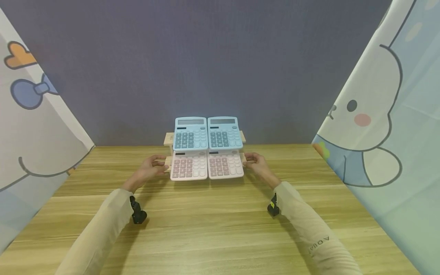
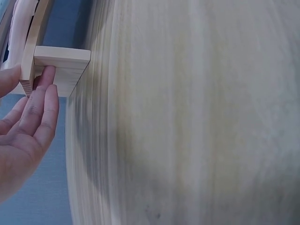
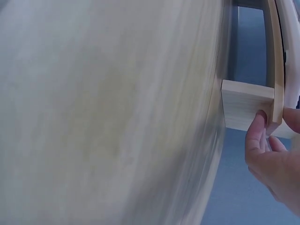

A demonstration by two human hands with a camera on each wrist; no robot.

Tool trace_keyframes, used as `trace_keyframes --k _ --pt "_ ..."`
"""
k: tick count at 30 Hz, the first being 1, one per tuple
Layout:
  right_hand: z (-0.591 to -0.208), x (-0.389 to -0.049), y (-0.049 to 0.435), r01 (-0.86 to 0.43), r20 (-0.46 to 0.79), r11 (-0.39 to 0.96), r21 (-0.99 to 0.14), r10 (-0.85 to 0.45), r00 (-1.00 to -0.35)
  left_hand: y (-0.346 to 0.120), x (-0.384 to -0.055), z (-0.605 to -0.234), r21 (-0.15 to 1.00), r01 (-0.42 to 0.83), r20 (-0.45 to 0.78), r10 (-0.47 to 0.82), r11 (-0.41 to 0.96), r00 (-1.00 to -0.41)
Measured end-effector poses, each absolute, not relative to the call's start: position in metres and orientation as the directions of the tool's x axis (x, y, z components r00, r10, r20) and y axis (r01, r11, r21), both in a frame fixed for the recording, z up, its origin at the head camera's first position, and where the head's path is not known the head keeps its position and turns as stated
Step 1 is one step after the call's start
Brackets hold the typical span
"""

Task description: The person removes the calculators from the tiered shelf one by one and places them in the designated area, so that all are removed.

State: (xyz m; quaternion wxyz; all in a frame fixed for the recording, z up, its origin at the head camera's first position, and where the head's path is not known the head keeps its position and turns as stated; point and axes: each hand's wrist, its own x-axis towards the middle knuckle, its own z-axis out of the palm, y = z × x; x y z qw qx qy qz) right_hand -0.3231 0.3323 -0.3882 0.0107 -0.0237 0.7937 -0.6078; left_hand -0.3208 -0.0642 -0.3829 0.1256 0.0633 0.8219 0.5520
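A two-tier wooden stand [image 1: 169, 138] sits at the back of the table. On its upper tier lean a left blue calculator [image 1: 198, 140] and a right blue calculator [image 1: 233, 138], side by side. Below them rest a left pink calculator [image 1: 199, 168] and a right pink calculator [image 1: 235, 166]; the blue ones hide their top parts. My left hand [image 1: 148, 170] pinches the left end of the lower board, thumb above and fingers beneath. At the opposite end, my right hand [image 1: 258, 167] grips the same board between thumb and fingers, near the stand's leg [image 3: 246, 96].
A dark grey panel [image 1: 213, 65] rises right behind the stand. Cartoon-printed curtains hang at the left [image 1: 38, 126] and right [image 1: 392, 206]. The wood-grain table [image 1: 206, 233] stretches between my forearms. Each wrist carries a small black camera.
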Motion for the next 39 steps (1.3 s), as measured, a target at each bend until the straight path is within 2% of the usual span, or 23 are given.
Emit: trace_keyframes --k 18,39 --pt "-0.372 -0.326 0.35 -0.025 0.011 0.246 -0.969 -0.056 -0.998 -0.065 -0.32 -0.385 0.929 -0.024 -0.123 0.247 0.369 -0.961" --pt "-0.35 -0.332 0.338 -0.075 0.067 0.099 -0.992 -0.075 -0.995 -0.065 -0.32 -0.386 0.928 -0.025 -0.118 0.23 0.372 -0.966"
